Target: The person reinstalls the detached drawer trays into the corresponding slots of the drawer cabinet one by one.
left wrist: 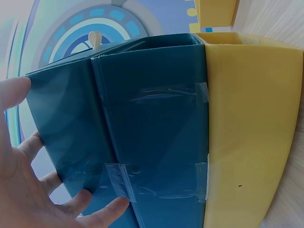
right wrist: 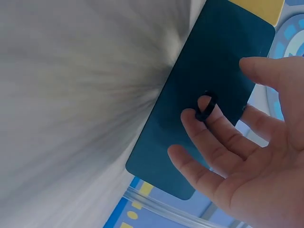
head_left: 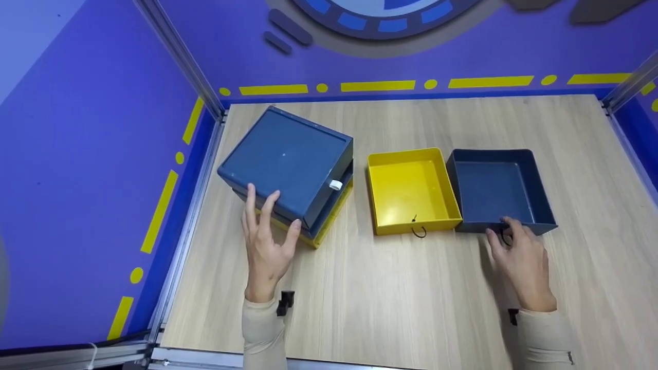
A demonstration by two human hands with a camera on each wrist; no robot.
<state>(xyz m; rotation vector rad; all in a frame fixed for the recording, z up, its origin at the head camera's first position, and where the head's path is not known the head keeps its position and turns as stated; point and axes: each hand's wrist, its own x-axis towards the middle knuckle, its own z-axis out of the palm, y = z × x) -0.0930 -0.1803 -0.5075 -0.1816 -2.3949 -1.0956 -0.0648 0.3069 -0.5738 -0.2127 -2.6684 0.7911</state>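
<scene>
A drawer cabinet (head_left: 293, 154) of stacked units stands at the left, two dark blue ones above a yellow one (left wrist: 251, 128), with clear tape across their seams. A white pull tab (head_left: 335, 185) sticks out of the top unit's front. My left hand (head_left: 267, 246) touches the cabinet's near side and top edge with spread fingers. At the right lies a dark blue drawer (head_left: 493, 185), empty inside, with a black loop pull (right wrist: 207, 108) on its front. My right hand (head_left: 527, 259) is at this front; one fingertip pokes into the loop, the thumb stands apart.
A yellow drawer (head_left: 406, 185) with its own black loop lies between cabinet and blue drawer, side against the blue one. Purple panels (head_left: 118, 154) and metal frame bars (head_left: 180, 277) border the wooden table (head_left: 401, 303) at left and back.
</scene>
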